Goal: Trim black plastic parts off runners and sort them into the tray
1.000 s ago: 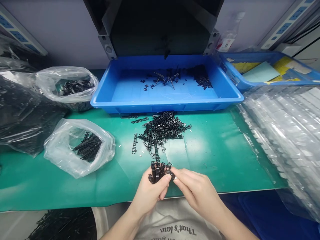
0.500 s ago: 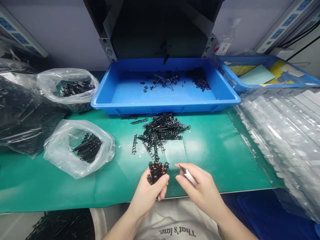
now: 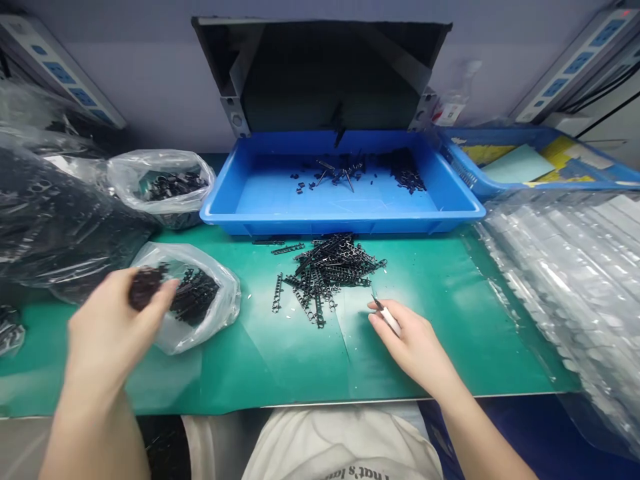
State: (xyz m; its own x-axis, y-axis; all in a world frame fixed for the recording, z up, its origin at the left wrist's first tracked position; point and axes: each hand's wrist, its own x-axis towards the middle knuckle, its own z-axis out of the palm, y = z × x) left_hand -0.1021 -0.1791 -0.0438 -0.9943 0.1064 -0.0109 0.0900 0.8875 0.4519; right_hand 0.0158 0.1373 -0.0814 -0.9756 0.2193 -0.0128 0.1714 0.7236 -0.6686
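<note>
My left hand (image 3: 117,313) is closed around a bundle of black plastic parts (image 3: 146,285), at the left rim of the nearer clear plastic bag (image 3: 227,293). Inside that bag lie similar black strips (image 3: 195,293). Over the green mat, my right hand (image 3: 407,337) holds a white-handled tool (image 3: 389,320) with a thin dark tip, pointing up and to the left. A pile of black ladder-like strips (image 3: 330,263) lies on the mat between my hands, with a single strip (image 3: 277,293) apart at its left.
Behind the pile stands a blue tray (image 3: 345,217) with small black pieces. Another bag (image 3: 167,160) of black parts is at back left, beside large dark-filled bags (image 3: 60,227). Clear plastic trays (image 3: 575,267) and a blue basket (image 3: 500,187) occupy the right.
My left hand has moved left from the front of the pile to the nearer bag, carrying the black parts. My right hand still holds the tool, slightly farther forward. The view has shifted a little.
</note>
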